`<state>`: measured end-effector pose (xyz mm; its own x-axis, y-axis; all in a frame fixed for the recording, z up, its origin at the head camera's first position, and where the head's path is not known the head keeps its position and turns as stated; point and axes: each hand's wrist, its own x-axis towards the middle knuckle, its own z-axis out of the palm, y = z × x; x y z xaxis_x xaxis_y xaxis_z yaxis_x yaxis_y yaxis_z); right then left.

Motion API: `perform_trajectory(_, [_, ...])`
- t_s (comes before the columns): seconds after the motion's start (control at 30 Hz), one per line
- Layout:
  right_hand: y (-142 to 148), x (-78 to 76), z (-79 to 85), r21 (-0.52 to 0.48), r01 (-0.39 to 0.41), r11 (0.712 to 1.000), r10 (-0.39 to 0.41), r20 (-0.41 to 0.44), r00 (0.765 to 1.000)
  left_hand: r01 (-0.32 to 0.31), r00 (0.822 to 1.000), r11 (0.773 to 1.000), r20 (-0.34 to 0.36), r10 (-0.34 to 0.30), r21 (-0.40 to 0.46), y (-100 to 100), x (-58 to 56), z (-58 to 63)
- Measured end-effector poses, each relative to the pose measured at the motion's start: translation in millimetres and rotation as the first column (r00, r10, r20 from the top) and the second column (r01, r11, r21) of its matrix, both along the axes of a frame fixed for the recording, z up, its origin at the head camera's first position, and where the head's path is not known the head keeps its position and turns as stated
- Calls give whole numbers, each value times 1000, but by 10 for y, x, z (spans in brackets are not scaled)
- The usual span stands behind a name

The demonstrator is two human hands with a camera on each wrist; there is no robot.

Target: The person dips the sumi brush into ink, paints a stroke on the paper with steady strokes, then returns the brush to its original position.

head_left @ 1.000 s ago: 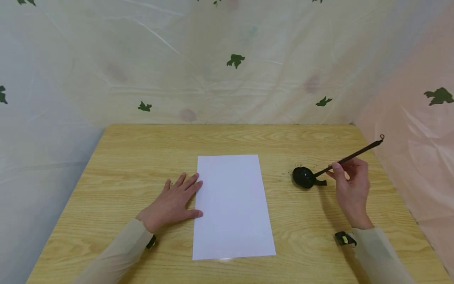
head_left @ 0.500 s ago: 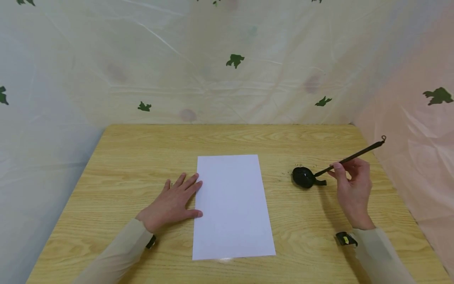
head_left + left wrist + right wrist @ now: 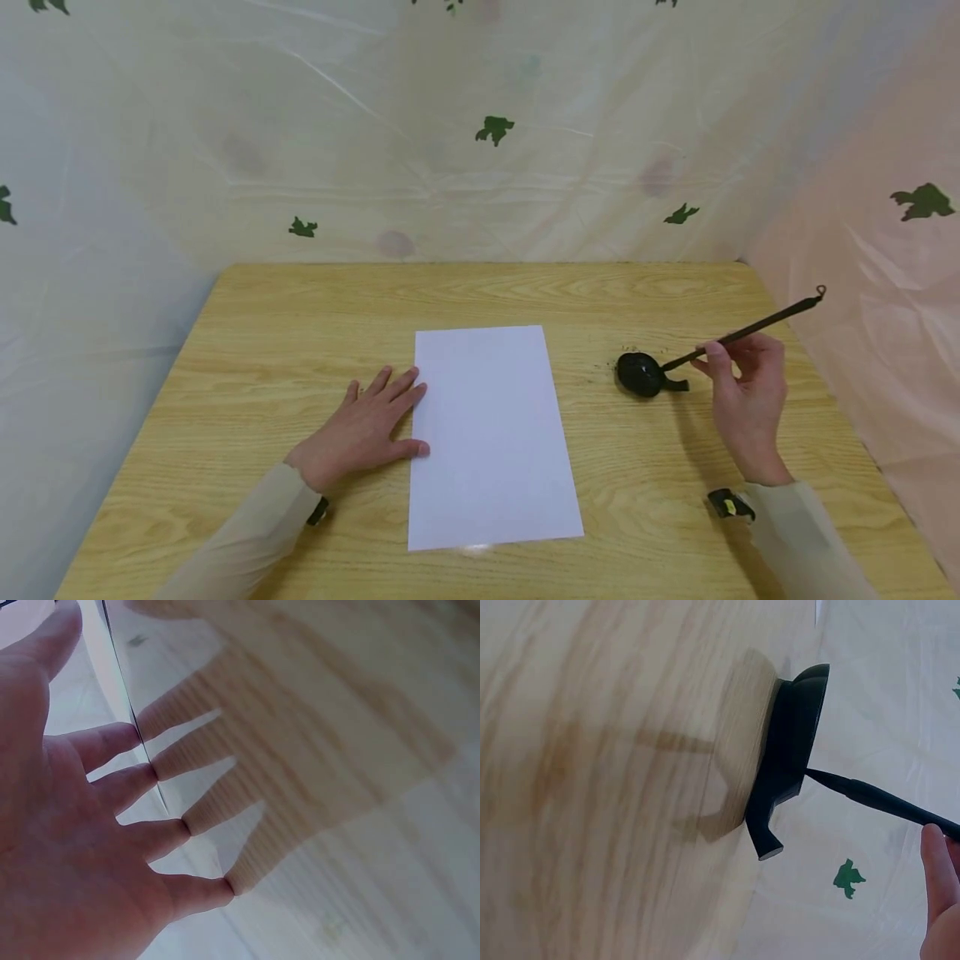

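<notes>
My right hand (image 3: 750,400) pinches a dark calligraphy brush (image 3: 772,319) between thumb and fingers. The brush slants up to the right, with a small loop at its top end. Its lower tip is at the edge of a black ink dish (image 3: 639,375), a rounded bowl with a short curved stem on the table. In the right wrist view the brush (image 3: 885,801) meets the dish's rim (image 3: 819,712). My left hand (image 3: 363,433) lies flat with fingers spread, its thumb and fingertips on the left edge of a blank white sheet of paper (image 3: 491,442).
The wooden table (image 3: 300,308) has small dark specks (image 3: 626,348) beside the dish. A pale curtain (image 3: 375,125) with green leaf shapes hangs behind the table, and a pinkish one (image 3: 885,333) borders the right side. Each wrist carries a small black camera (image 3: 729,503).
The brush's looped end has shifted slightly right, with my right hand moving a little the same way. The tip stays at the dish, and my left hand keeps its place on the paper.
</notes>
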<state>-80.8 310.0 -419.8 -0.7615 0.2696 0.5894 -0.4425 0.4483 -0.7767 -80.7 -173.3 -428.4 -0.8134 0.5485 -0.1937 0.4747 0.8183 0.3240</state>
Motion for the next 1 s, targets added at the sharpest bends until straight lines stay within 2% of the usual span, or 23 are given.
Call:
perform_trajectory(0.4, [-17,13,8,17,21,1000,-22,61,998,12,1000,1000,-7,-12,3,-4,2,13])
perform_trajectory(0.73, [2,9,-12,66,12,998,-13,23,1000,9,1000,1000,3,-9,6,-9,4,7])
perform_trajectory(1.0, [-1,10,4,42,-5,999,5,-4,1000,1,1000,1000,7,-1,4,-11,-1,1])
